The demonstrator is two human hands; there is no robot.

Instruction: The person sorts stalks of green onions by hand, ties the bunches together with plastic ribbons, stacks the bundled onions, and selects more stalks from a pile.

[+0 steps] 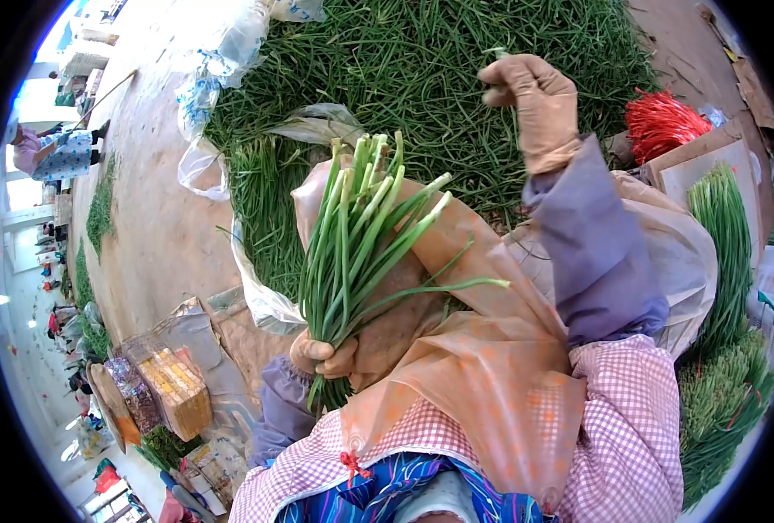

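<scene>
My left hand (324, 356), in a brownish glove, is closed around the lower part of a bunch of long green stalks (352, 235), which look like garlic scapes. Their pale cut ends fan out upward and to the right, and one thin stalk sticks out sideways. Higher up on the right, my gloved right hand (535, 105) pinches a single green stalk (497, 53), its pale tip showing above the fingers. Beneath that hand spreads a large heap of loose green stalks (422, 78). A translucent plastic apron (465, 366) covers my lap.
Red ties (666, 122) lie right of the heap, near a cardboard box (709, 161). Bundled stalks (723, 235) stand along the right side. Plastic sheeting (204, 166) edges the heap. Stacked yellow-topped boxes (173, 392) sit at lower left. Another person (51, 152) stands far left.
</scene>
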